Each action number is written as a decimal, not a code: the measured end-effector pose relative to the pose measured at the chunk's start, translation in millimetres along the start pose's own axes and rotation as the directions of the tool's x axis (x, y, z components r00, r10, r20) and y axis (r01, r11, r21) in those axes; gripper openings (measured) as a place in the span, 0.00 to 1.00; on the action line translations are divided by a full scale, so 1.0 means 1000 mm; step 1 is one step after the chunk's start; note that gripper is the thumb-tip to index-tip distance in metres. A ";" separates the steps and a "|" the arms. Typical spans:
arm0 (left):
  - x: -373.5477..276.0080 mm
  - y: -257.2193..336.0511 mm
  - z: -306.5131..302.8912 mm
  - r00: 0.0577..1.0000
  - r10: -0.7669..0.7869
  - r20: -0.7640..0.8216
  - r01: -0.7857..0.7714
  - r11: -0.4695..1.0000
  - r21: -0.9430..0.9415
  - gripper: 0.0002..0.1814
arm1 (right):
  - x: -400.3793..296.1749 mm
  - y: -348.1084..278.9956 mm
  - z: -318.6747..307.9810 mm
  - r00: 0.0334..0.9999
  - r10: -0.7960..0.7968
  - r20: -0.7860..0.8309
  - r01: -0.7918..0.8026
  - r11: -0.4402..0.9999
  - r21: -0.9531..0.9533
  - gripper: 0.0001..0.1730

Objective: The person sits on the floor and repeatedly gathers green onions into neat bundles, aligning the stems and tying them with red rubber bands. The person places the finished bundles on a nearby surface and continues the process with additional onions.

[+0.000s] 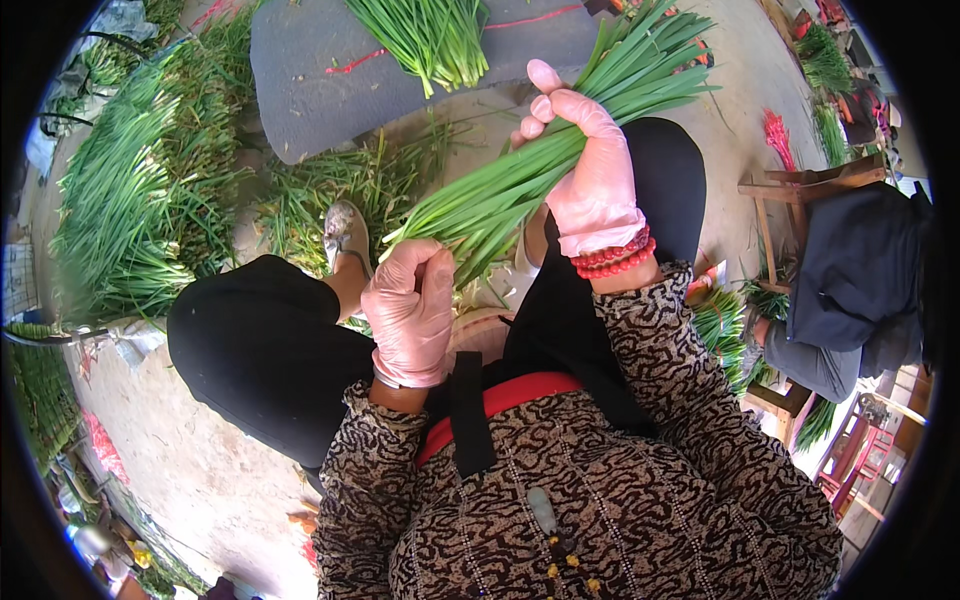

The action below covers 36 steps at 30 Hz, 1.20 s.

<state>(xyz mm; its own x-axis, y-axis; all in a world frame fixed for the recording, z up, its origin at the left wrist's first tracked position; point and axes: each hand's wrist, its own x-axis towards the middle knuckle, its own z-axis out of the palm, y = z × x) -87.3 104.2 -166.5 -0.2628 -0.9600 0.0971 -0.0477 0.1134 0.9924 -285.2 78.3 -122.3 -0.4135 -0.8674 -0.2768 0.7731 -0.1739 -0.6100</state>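
Note:
A bunch of long flat green leaves, apparently garlic chives (510,172), lies slantwise across my lap area, with pale stem ends at the lower left and leaf tips at the upper right. My right hand (592,161), in a thin pinkish glove with red bead bracelets at the wrist, is wrapped around its middle. At the stem ends my gloved left hand (411,311) is curled, thumb against the bent index finger. Whether a stalk is pinched there is hidden. Another bunch of chives (431,37) rests on a dark grey mat (300,97) before me.
A large heap of chives (127,172) stands to the left. Loose leaf scraps (390,169) cover the floor near my shoe (347,232). Red string (356,62) lies on the mat. To the right are a wooden stool (810,184), a dark-clothed person (855,270) and more chives (720,326).

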 end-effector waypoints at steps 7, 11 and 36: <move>-0.005 0.004 -0.012 0.998 -0.049 -0.050 0.053 0.995 0.082 0.02 | -0.002 -0.001 0.001 1.000 -0.010 -0.029 0.010 1.000 -0.003 0.18; -0.010 0.007 -0.021 0.993 -0.086 -0.084 0.102 0.971 0.215 0.02 | 0.000 -0.005 -0.003 0.998 -0.028 -0.050 0.028 1.000 0.001 0.18; -0.019 -0.019 -0.034 0.961 -0.268 -0.075 0.275 0.954 0.116 0.17 | 0.006 -0.018 -0.018 0.994 -0.077 0.079 0.072 0.996 0.061 0.20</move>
<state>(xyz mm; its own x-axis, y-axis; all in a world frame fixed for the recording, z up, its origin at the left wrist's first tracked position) -48.8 111.4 -184.2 -0.1676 -0.9717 -0.1666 -0.2298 -0.1258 0.9651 -310.3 84.1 -126.3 -0.4320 -0.8858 -0.1695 0.7692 -0.2637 -0.5821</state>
